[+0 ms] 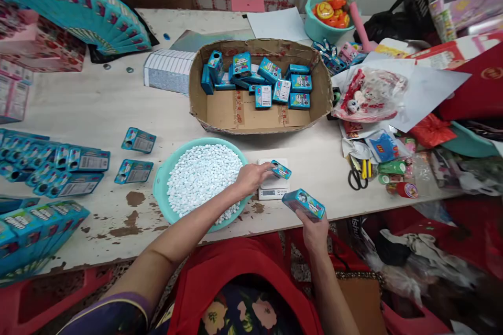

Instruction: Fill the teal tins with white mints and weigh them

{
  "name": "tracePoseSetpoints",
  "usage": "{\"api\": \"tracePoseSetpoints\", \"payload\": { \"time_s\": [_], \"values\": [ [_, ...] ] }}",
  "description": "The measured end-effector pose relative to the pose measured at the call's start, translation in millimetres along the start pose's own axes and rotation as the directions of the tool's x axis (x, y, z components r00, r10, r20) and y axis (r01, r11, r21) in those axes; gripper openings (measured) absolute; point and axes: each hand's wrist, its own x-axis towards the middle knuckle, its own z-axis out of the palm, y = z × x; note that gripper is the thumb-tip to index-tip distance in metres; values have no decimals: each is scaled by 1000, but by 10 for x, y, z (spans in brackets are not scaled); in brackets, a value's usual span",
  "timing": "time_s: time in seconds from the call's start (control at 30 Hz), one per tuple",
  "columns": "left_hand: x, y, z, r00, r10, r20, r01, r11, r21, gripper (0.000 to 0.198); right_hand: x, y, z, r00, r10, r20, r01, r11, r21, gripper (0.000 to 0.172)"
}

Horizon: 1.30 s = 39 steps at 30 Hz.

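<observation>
Container [282, 170] at left fingertips [270, 166], box [304, 203] in right hand [316, 228]

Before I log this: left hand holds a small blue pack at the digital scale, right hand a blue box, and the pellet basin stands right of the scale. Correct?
Not quite: the head view shows the pellet basin left of the digital scale. The left hand holds the small blue pack there, and the right hand holds the blue box.
</observation>
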Motion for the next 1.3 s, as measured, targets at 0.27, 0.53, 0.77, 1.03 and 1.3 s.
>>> {"api": "tracePoseSetpoints", "payload": {
  "time_s": [0.27,0.53,0.77,1.03,1.3],
  "values": [
    [233,9,80,999,36,-9,-33,975,218,7,499,189,86,992,-123,-33,116,979,-167,50],
    [-770,-69,-1265,754,-67,-654,202,970,134,21,893,294,768,986,-84,146,126,945,-302,57],
    [-1994,-765,-2184,472,-430,-770,845,471,254,34,661,347,265,969,-193,156,239,891,-386,70],
    [-1957,-1669,-1907,412,-511,-754,861,488,140,24,471,472,-175,995,-75,-58,45,914,-404,58],
    [-1133,-668,-1570,662,-590,-462,323,781,-534,23,433,572,-205,995,-34,-98,-4,931,-365,57]
  ]
}}
